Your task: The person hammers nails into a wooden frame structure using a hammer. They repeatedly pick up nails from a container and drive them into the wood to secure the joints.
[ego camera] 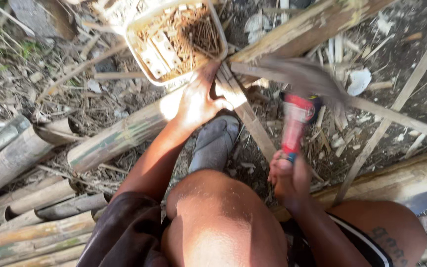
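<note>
Your left hand (198, 101) presses flat, fingers together, on the pale split bamboo slat (245, 111): stiff, light, splintery. Your right hand (287, 175) fists the red-handled hammer (297, 123), blurred; grip low on its handle.

There is only one view here, from a camera worn on the person's head, tipped steeply down and a little forward over their own bent knee (218, 217) toward the littered ground (411, 29). It sits close: the left hand (198, 101) and right hand (287, 175) fill the middle of the frame, the thighs crowd the bottom edge, and the far reach stops just past a pale plastic tub (174, 39) at the top. With no second camera, no part of the scene is shared, and stacked bamboo poles (21, 153) mark its left side.
</note>
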